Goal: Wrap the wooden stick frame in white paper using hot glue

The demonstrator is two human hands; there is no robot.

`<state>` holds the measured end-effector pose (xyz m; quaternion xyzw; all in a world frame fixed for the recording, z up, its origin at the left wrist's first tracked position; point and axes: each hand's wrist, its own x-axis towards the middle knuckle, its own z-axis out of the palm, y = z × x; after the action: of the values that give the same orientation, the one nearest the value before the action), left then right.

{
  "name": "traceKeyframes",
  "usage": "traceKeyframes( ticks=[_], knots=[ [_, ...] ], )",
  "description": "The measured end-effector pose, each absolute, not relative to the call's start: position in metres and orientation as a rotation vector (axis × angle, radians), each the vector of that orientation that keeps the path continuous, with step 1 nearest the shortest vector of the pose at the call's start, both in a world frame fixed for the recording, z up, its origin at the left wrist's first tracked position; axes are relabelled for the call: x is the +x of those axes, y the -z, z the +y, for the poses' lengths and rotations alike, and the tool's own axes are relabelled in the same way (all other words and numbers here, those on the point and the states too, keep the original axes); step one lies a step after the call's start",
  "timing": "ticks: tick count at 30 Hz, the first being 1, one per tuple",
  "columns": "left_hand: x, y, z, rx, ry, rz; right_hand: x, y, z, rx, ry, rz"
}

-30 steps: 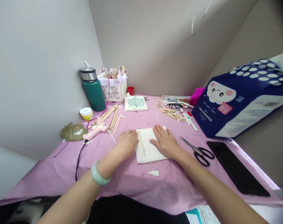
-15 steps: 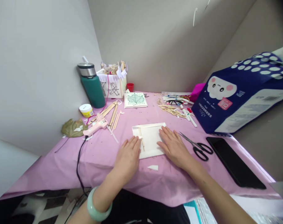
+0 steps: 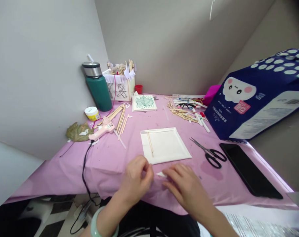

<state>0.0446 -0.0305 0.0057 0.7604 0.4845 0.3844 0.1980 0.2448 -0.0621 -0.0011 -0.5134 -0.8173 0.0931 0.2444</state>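
My left hand (image 3: 137, 176) is closed over the near edge of the table, its fingers curled in. Whether anything small is pinched in it, I cannot make out. Fingers bent and thumb apart, my right hand (image 3: 185, 184) is open with its fingertips at a small white scrap (image 3: 160, 174). Just beyond both hands lies a white square panel (image 3: 169, 144) with a raised rim, neither hand touching it. A thin wooden stick (image 3: 150, 144) lies along its left side. To the right, black-handled scissors (image 3: 208, 152) rest with their blades slightly apart.
A pink glue gun (image 3: 102, 129), wooden sticks (image 3: 121, 121) and a green bottle (image 3: 98, 87) stand or lie at left. The leaf picture (image 3: 144, 102) is at the back. A blue package (image 3: 253, 95) and black phone (image 3: 250, 169) occupy the right.
Both hands have left the white panel and drawn back toward me. My left hand has curled closed; my right has come to the white scrap.
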Motion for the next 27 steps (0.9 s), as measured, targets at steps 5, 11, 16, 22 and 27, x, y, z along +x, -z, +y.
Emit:
traceKeyframes(
  ticks=[5,11,16,22,27],
  knots=[
    [0.059,-0.007,-0.044,1.675,-0.938,1.128,0.209,0.008,-0.066,-1.367,-0.583,-1.778],
    [0.06,-0.012,-0.031,0.972,-1.048,0.867,0.189,-0.01,-0.059,-1.364,-0.944,-1.149],
    [0.058,-0.009,-0.025,0.808,-1.071,0.748,0.181,-0.016,-0.051,-1.321,-0.877,-1.184],
    [0.055,-0.013,-0.022,0.901,-1.108,0.84,0.182,-0.015,-0.041,-1.255,-0.523,-1.526],
    [0.058,-0.014,-0.019,1.061,-1.145,0.917,0.185,-0.01,-0.034,-1.274,-0.223,-1.608]
  ],
)
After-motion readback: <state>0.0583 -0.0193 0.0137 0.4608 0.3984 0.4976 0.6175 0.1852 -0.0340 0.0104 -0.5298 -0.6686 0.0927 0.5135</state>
